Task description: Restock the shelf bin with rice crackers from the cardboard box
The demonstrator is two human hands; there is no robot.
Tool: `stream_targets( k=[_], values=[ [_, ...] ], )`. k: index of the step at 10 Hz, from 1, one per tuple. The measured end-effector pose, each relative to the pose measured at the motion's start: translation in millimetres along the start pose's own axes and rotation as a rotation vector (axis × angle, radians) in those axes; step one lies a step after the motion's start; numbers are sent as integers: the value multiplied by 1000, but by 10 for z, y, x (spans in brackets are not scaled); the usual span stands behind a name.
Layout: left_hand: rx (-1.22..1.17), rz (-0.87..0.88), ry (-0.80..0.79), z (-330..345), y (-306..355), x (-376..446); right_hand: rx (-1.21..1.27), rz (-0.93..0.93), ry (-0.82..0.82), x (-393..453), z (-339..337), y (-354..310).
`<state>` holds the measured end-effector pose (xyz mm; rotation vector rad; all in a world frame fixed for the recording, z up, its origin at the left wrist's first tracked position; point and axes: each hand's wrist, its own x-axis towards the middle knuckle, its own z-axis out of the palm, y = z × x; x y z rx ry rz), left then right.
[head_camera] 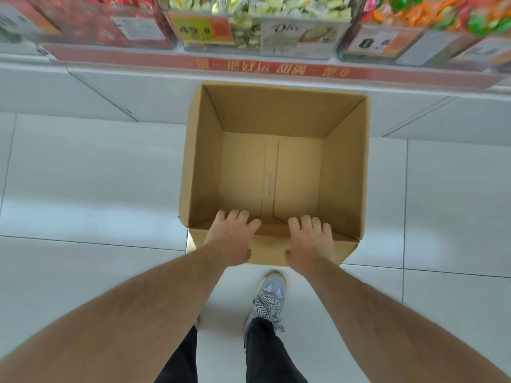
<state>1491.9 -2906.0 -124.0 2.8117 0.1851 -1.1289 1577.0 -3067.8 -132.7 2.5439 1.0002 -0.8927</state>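
Shop aisle, white tiled floor [83,175]. Item: cardboard box [272,172], empty, no rice crackers visible. My left hand [232,241] and right hand [311,244] grasp its near flap, presumably to shift it.

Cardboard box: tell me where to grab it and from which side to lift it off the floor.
Grip the cardboard box by its near wall's top edge, from the person's side, where the left hand and right hand already hook over it. It stands upright, open-topped and looks empty, so the rim is free. Opposite side walls would probably balance better.
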Motion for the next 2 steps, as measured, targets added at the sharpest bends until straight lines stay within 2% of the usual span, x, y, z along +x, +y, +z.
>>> stream_targets(
  k=[2],
  values=[
    [-112,-7,-7,-879,115,-677,110,-70,-10,-608,-983,58]
  ],
)
